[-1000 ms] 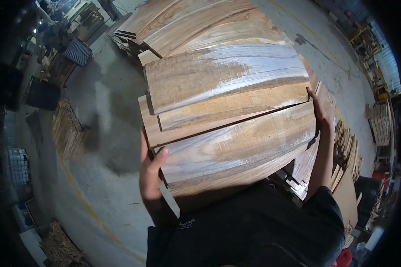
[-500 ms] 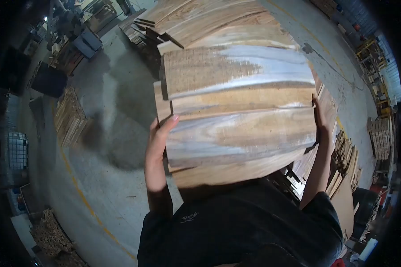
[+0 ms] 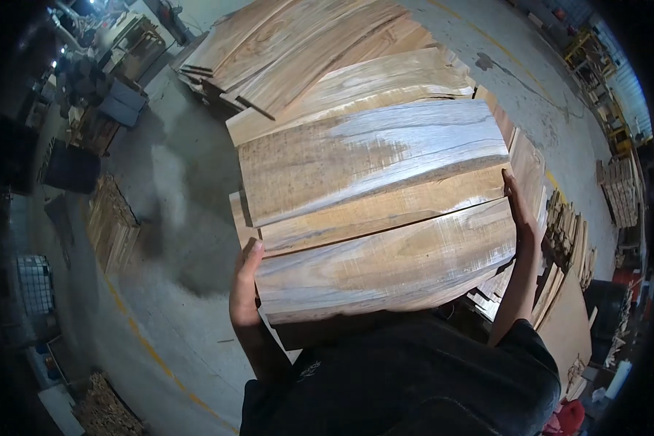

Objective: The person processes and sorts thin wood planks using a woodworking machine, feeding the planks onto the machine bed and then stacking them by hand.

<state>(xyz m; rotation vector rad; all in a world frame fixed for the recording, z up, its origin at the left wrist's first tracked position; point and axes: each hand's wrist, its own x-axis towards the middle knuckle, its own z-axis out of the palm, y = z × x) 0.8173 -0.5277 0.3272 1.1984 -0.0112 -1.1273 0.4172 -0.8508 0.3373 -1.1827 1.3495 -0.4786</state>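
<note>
Several wooden boards (image 3: 385,251) lie edge to edge in front of my torso, pale brown with whitish streaks. At their left ends my left hand (image 3: 245,280) is closed round the edge, its thumb against the end of a board and the other fingers hidden. My right hand (image 3: 522,214) grips the opposite ends, fingertips on the side and much of the hand out of sight. Just beyond, a large stack of planks (image 3: 305,43) fans out with uneven ends. A separate plank (image 3: 370,80) with a light face lies between that stack and the boards.
Bundles of thin wood strips (image 3: 568,232) and a brown panel (image 3: 563,320) stand at my right. On the left floor sits a short wood stack (image 3: 112,225) near a yellow line (image 3: 134,327). Yellow racking (image 3: 596,62) runs along the far right wall.
The boards and both hands sit lower in view, and the boards now slant up toward the right. More of the far plank stack shows. Both hands keep hold of the boards.
</note>
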